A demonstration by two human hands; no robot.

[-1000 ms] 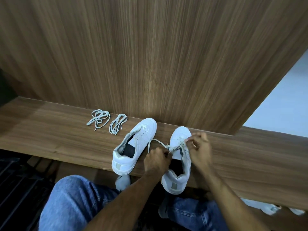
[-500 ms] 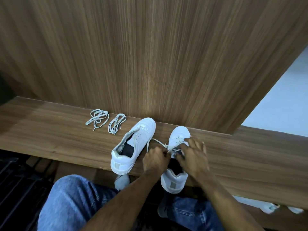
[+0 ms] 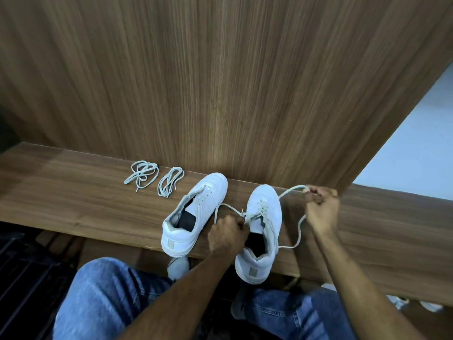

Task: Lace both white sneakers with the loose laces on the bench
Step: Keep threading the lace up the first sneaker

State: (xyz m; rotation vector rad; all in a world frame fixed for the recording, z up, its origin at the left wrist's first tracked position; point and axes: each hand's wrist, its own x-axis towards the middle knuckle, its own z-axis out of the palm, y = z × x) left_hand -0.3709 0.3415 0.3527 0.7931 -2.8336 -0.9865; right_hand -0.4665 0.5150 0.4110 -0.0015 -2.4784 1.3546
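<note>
- Two white low-top leather sneakers stand on the brown wood-grain tabletop (image 3: 73, 200), toes toward the wooden back panel (image 3: 220, 82), heels at or over the near edge.
- The left white sneaker (image 3: 196, 217) is angled, toe tilted rightward; its eyelet rows look bare and its dark insole shows through the opening.
- The right white sneaker (image 3: 266, 217) carries a pale off-white flat lace (image 3: 300, 229) crossing its lower eyelets near the toe, with the upper rows unthreaded; its heel overhangs the tabletop edge.
- The left hand (image 3: 226, 233) is clenched beside the right sneaker's tongue, pinching one end of that lace, which arcs in a loop between the two shoes.
- The right hand (image 3: 321, 209) is raised to the right of the shoe, fingers curled tight round the other end; this strand runs up from the eyelets to the fist, and slack hangs down in a curve beside the shoe.
- Two loose pale laces lie bundled well to the left of the shoes: a tangled one (image 3: 141, 175) and a neater coiled one (image 3: 170, 181) beside it.
- Blue denim jeans (image 3: 105, 303) cover the person's knees below.
</note>
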